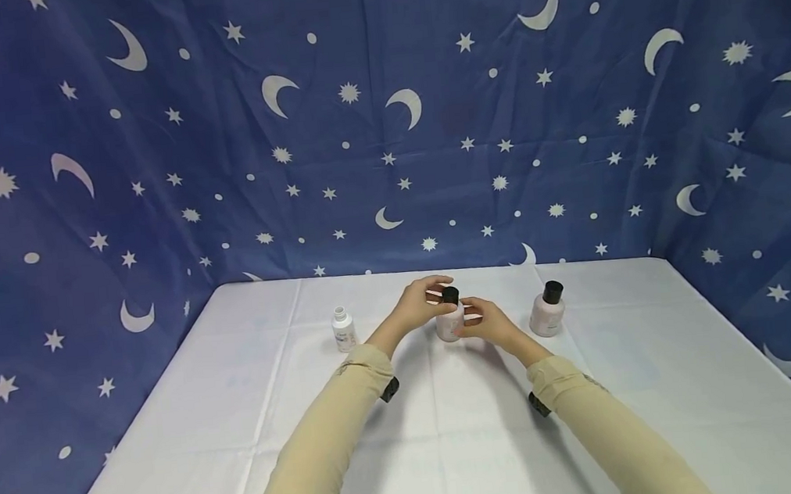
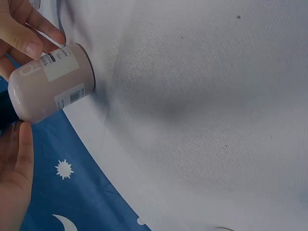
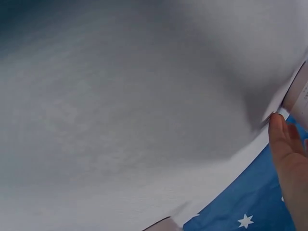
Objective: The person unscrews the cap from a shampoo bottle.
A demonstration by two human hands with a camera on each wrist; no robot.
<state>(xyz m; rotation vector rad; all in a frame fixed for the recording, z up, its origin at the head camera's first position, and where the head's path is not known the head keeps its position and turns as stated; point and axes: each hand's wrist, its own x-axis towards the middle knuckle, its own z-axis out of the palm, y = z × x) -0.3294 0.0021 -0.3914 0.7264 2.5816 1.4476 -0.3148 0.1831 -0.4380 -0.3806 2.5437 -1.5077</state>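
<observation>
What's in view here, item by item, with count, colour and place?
Table: one, white-covered, filling the lower part of the head view
Backdrop: sheet count unclear, blue with white moons, stars and dots, behind the table and at both sides
Pink bottles: two, pale pink, one near the centre, one further right
Caps: two, black, on the pink bottles
White bottle: one, white, on the table at left, no cap on its neck
Wrist pieces: two, black, one beside each sleeve
Sleeves: two, cream, one per arm
Left hand: one, bare, at the central bottle's upper part
Right hand: one, bare, at its right side
</observation>
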